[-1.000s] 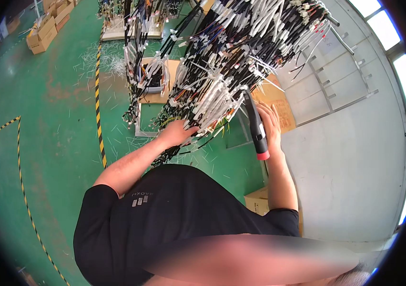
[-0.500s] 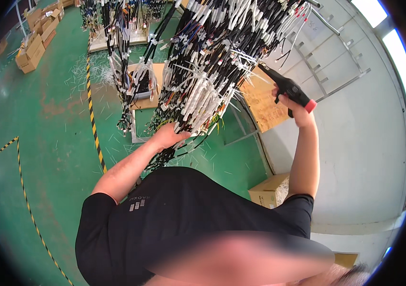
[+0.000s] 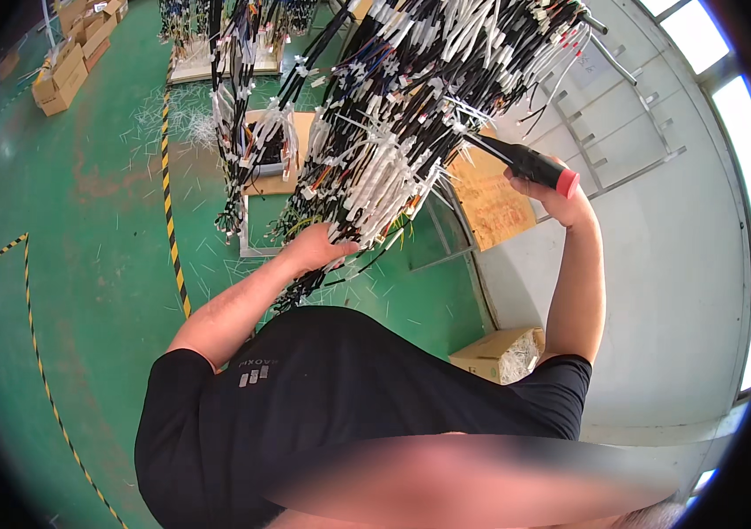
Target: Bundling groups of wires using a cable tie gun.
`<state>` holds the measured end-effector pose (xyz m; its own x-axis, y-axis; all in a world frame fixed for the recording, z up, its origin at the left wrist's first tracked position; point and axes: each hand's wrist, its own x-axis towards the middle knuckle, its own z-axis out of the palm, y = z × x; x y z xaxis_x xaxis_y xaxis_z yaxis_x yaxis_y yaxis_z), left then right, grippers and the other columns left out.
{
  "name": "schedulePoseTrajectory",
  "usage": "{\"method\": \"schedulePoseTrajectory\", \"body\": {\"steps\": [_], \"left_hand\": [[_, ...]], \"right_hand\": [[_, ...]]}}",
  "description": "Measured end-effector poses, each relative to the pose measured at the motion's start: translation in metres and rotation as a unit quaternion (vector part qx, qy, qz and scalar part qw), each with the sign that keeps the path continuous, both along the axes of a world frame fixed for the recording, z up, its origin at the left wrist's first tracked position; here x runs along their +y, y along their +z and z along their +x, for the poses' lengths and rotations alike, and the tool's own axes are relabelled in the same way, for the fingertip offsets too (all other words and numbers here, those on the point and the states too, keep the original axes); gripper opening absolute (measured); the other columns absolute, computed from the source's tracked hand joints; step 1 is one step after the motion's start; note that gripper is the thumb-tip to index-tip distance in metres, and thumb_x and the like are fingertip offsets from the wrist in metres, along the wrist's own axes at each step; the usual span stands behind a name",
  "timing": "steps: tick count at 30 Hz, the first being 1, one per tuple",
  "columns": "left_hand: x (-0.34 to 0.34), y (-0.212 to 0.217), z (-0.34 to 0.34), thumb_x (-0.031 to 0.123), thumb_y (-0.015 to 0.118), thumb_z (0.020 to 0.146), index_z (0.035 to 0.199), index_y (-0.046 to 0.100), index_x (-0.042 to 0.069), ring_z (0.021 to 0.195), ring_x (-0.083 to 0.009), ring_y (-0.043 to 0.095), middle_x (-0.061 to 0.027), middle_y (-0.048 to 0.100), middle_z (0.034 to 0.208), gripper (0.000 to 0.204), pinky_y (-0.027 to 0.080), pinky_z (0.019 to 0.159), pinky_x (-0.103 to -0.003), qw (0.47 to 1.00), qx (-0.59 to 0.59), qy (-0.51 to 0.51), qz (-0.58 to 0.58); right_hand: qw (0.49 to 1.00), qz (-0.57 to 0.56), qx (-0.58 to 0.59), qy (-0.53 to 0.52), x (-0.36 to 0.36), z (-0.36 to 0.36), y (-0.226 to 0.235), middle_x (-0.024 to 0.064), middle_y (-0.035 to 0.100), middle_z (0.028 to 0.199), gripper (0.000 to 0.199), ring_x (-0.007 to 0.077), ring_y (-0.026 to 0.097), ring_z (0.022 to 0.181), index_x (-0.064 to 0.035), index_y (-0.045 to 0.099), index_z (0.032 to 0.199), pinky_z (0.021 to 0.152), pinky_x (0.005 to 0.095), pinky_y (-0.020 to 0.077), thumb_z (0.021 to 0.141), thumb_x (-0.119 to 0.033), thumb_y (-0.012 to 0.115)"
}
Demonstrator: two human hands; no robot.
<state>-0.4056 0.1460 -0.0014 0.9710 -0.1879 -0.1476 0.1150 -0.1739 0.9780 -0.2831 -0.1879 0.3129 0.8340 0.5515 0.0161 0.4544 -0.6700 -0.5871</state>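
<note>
A thick hanging bunch of wire harnesses [image 3: 402,115], mostly black with white sleeves and connectors, fills the upper middle. My left hand [image 3: 316,249] is closed around the lower part of the bunch, its thumb lying across the front. White cable tie tails [image 3: 459,110] stick out at the bunch's right side. In my right hand [image 3: 561,201] is a black, gun-shaped cable tie gun [image 3: 525,161] with a red rear end. Its narrow nose points left into the tie tails; whether it grips one cannot be told. My right fingers are partly hidden behind the tool.
Another harness bunch [image 3: 233,132] hangs to the left, beside a board with a grey bin [image 3: 271,167]. A wooden panel [image 3: 492,198] leans at the right wall. An open carton [image 3: 490,348] holds clear scraps. Cut tie ends litter the green floor [image 3: 111,256]; cartons [image 3: 63,79] stand far left.
My right hand has turned and lowered the cable tie gun, bringing its nose in among the white tie tails. My left hand keeps its hold on the harnesses.
</note>
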Motion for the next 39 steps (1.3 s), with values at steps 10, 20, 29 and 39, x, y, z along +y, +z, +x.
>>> {"method": "schedulePoseTrajectory", "body": {"steps": [10, 20, 29, 39], "left_hand": [[0.002, 0.005, -0.002, 0.032, 0.080, 0.094, 0.113, 0.072, 0.003, 0.064, -0.0126, 0.063, -0.0040, 0.070, 0.079, 0.036, 0.052, 0.063, -0.033, 1.000, 0.002, -0.008, -0.014], [0.001, -0.004, -0.002, 0.036, 0.082, 0.092, 0.107, 0.072, 0.002, 0.063, -0.0135, 0.064, -0.0040, 0.071, 0.076, 0.039, 0.052, 0.061, -0.033, 1.000, -0.013, -0.002, -0.028], [0.006, -0.008, 0.005, 0.032, 0.083, 0.092, 0.105, 0.070, 0.002, 0.066, -0.0113, 0.062, -0.0018, 0.069, 0.078, 0.035, 0.052, 0.063, -0.031, 0.999, 0.015, -0.009, -0.050], [0.009, -0.005, 0.007, 0.031, 0.082, 0.093, 0.103, 0.071, 0.002, 0.069, -0.0132, 0.064, -0.0027, 0.071, 0.081, 0.033, 0.052, 0.069, -0.033, 0.998, 0.040, -0.023, -0.047]], "right_hand": [[1.000, -0.009, 0.003, -0.015, 0.008, -0.006, 0.008, 0.0019, 0.074, 0.093, 0.028, 0.0133, 0.064, 0.087, -0.0046, 0.073, 0.111, 0.084, 0.0321, 0.0527, 0.090, -0.019, 0.083], [0.980, -0.098, -0.160, 0.060, 0.025, -0.009, -0.018, 0.0178, 0.062, 0.076, 0.026, 0.0408, 0.060, 0.073, -0.0036, 0.064, 0.092, 0.068, 0.0458, 0.0491, 0.089, -0.025, 0.079], [0.938, -0.035, -0.344, 0.006, -0.005, -0.016, -0.087, 0.0173, 0.068, 0.119, 0.045, 0.0403, 0.064, 0.114, -0.0037, 0.063, 0.128, 0.100, 0.0432, 0.0510, 0.086, -0.012, 0.076], [0.993, -0.018, -0.071, 0.095, 0.032, -0.054, -0.079, 0.0182, 0.070, 0.110, 0.045, 0.0376, 0.068, 0.102, -0.0033, 0.064, 0.127, 0.091, 0.0425, 0.0538, 0.088, -0.019, 0.078]]}}
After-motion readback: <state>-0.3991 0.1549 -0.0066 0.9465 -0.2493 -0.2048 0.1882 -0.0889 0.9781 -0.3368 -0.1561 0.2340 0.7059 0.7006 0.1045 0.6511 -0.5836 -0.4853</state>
